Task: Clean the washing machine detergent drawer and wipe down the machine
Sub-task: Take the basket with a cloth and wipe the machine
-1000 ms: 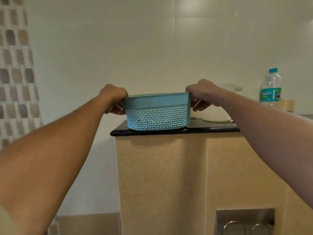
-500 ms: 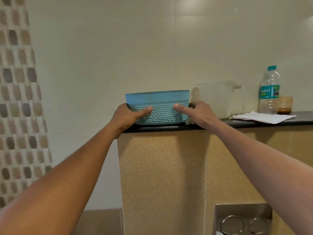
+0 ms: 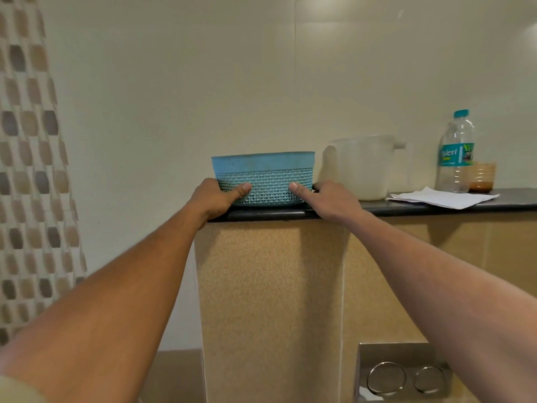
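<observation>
A blue plastic basket with a woven-pattern lower half stands on the left end of a black ledge. My left hand holds its lower left side, thumb pressed on the front. My right hand holds its lower right side the same way, thumb on the front. Both arms reach up and forward to it. The basket's inside is hidden. No washing machine or detergent drawer is in view.
Right of the basket on the ledge stand a white plastic jug, a clear water bottle, a small brown jar and folded white paper. A steel flush plate is set into the beige wall below. Mosaic tiles cover the left wall.
The basket has gone from the ledge's front edge to further back on it. Both hands have shifted from its top rim down to its lower sides. Since half a second ago, almost nothing differs.
</observation>
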A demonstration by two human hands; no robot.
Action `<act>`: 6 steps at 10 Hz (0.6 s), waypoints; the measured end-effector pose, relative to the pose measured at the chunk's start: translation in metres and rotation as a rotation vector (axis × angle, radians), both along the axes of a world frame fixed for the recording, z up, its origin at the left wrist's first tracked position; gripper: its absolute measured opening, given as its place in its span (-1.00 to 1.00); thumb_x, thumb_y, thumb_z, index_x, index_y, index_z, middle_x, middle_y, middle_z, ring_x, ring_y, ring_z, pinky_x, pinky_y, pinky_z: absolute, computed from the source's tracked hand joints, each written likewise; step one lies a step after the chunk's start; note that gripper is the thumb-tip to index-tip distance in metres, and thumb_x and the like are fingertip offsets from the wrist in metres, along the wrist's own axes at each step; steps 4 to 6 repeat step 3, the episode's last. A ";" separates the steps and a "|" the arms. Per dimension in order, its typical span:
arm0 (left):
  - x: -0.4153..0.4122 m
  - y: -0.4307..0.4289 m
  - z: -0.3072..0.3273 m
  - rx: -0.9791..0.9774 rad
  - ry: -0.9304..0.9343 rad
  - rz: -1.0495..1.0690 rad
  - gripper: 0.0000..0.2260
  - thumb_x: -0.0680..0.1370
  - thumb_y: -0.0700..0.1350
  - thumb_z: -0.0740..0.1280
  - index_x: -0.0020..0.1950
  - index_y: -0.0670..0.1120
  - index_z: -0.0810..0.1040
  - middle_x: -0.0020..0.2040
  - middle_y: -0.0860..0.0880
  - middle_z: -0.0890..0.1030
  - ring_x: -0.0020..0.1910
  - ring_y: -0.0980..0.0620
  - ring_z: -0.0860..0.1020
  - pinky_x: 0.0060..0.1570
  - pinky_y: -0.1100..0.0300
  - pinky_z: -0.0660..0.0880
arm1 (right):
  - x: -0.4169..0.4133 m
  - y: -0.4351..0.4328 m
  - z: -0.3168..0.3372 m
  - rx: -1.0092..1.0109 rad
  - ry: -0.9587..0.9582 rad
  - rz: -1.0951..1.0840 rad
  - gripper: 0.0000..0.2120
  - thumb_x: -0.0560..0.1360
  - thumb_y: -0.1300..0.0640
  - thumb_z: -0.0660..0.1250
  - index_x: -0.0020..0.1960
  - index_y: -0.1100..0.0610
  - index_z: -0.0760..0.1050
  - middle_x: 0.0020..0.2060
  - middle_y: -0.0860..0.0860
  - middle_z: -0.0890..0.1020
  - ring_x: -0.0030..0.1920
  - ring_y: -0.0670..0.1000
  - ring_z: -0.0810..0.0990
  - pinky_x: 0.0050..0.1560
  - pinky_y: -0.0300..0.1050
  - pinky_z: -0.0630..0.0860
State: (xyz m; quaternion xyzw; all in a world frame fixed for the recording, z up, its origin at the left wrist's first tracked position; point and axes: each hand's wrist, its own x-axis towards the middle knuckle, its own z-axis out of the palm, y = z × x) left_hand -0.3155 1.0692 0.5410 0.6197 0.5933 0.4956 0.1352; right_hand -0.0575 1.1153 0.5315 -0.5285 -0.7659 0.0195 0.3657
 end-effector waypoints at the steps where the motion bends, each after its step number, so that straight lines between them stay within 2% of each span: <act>1: 0.004 -0.004 -0.004 -0.016 0.131 0.066 -0.35 0.44 0.29 0.45 0.34 -0.14 0.51 0.21 -0.09 0.62 0.15 -0.10 0.58 0.23 -0.03 0.53 | 0.003 0.001 -0.003 -0.008 -0.015 0.023 -0.25 0.45 -0.54 0.05 -0.14 0.17 0.50 -0.26 0.05 0.58 -0.19 0.08 0.60 -0.25 -0.06 0.43; 2: 0.013 -0.013 -0.010 0.004 0.278 0.209 -0.32 0.44 0.34 0.41 0.33 -0.13 0.44 0.09 -0.02 0.53 0.03 -0.03 0.50 0.01 0.05 0.50 | 0.007 -0.006 -0.003 0.006 -0.010 0.040 -0.21 0.51 -0.47 0.08 0.25 0.22 0.50 0.08 0.10 0.64 0.10 0.16 0.60 -0.04 -0.02 0.44; 3: 0.023 -0.031 -0.028 0.080 0.422 0.424 -0.33 0.53 0.39 0.22 0.30 -0.17 0.38 0.12 -0.13 0.58 -0.01 -0.10 0.53 -0.06 0.01 0.48 | 0.013 -0.025 -0.008 0.072 0.013 0.076 -0.26 0.57 -0.35 0.16 0.46 0.24 0.34 0.33 0.17 0.53 0.30 0.19 0.51 0.15 -0.01 0.43; 6: 0.023 -0.031 -0.028 0.080 0.422 0.424 -0.33 0.53 0.39 0.22 0.30 -0.17 0.38 0.12 -0.13 0.58 -0.01 -0.10 0.53 -0.06 0.01 0.48 | 0.013 -0.025 -0.008 0.072 0.013 0.076 -0.26 0.57 -0.35 0.16 0.46 0.24 0.34 0.33 0.17 0.53 0.30 0.19 0.51 0.15 -0.01 0.43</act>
